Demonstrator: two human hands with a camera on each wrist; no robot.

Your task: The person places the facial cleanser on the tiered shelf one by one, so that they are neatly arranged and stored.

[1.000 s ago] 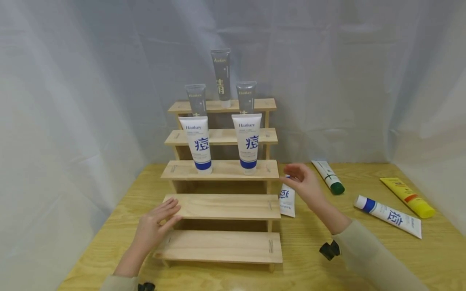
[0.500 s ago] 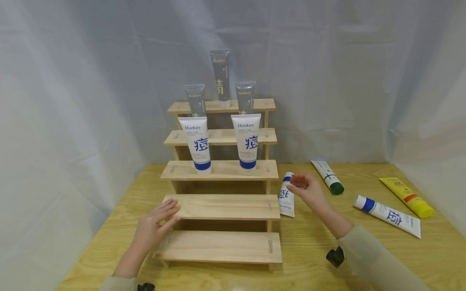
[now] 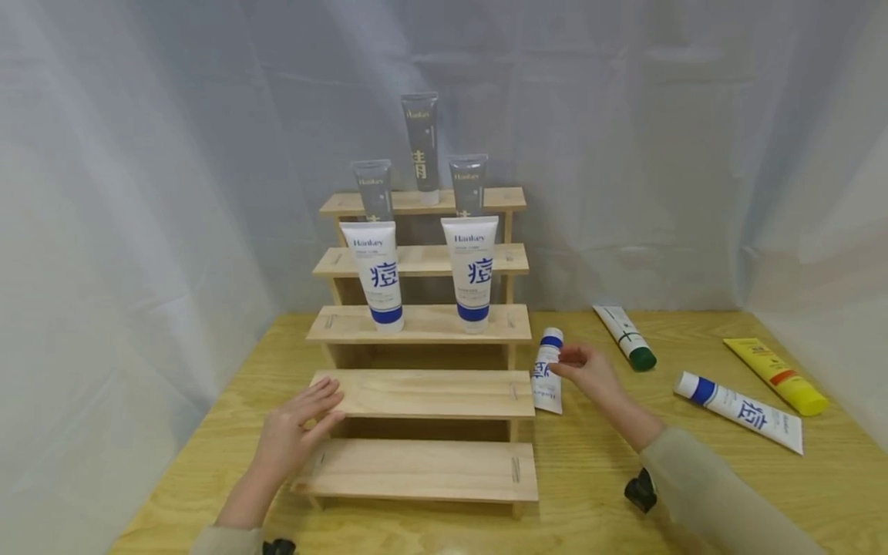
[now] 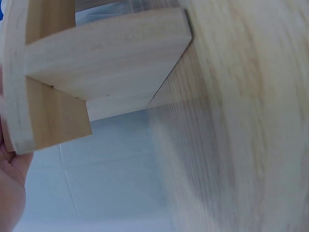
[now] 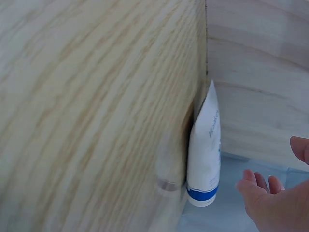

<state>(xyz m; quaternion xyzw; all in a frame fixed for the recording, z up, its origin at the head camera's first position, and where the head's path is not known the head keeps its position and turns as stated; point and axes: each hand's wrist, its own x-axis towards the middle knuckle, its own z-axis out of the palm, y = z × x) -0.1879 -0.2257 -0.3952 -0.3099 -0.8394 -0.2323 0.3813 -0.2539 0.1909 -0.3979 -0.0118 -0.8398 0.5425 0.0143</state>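
Observation:
My left hand (image 3: pixel 294 428) rests on the left end of the stepped wooden stand (image 3: pixel 423 393), on the second shelf from the bottom, fingers straight. In the left wrist view its fingers are at the shelf end. My right hand (image 3: pixel 590 378) is above a white squeeze tube (image 3: pixel 546 389) with a blue band, which lies on the table against the stand's right side. In the right wrist view, a gap shows between this tube (image 5: pixel 203 154) and the loosely bent fingers (image 5: pixel 248 186). Two similar white tubes (image 3: pixel 378 270) stand cap down on the middle shelf.
Grey tubes (image 3: pixel 421 142) stand on the upper shelves, two of them partly hidden behind the white ones. On the table's right lie a green-capped tube (image 3: pixel 624 337), another white-and-blue tube (image 3: pixel 742 412) and a yellow tube (image 3: pixel 777 376). A pale curtain (image 3: pixel 624 154) surrounds the table.
My right hand has moved away from the stand's side, to the right and toward me, then down closer to the tube, uncovering its cap end. My left hand has stayed still.

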